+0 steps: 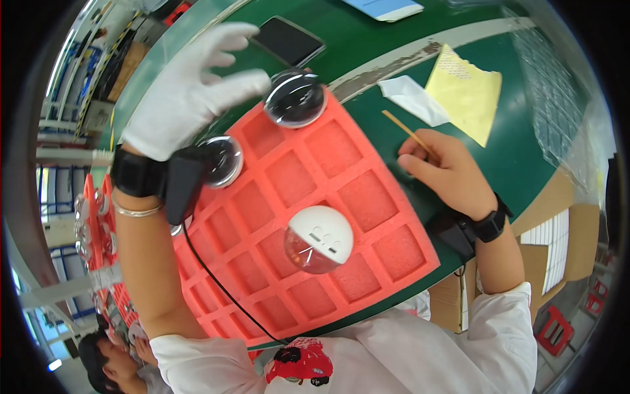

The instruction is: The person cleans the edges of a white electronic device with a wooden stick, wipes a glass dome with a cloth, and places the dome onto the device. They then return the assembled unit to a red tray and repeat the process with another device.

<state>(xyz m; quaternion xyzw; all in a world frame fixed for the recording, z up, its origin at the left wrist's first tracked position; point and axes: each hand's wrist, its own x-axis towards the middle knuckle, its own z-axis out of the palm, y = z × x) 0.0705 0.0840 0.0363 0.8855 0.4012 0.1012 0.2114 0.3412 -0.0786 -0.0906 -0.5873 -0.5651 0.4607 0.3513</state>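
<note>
My left hand, in a white glove, has its fingers spread. One fingertip is right beside a clear dome with a dark inside at the tray's far corner; whether they touch I cannot tell. My bare right hand is closed around a thin wooden stick that points up and left. Between my arms lies a red foam tray with square pockets. A ball-shaped device, half white with small ports and half clear, is on it. Another clear dome shows near my left wrist, partly hidden.
On the green table lie a dark phone, a yellow paper sheet and a white wipe. Clear plastic wrap covers the right side. A cardboard box stands at right. A cable crosses the tray. Another person is at lower left.
</note>
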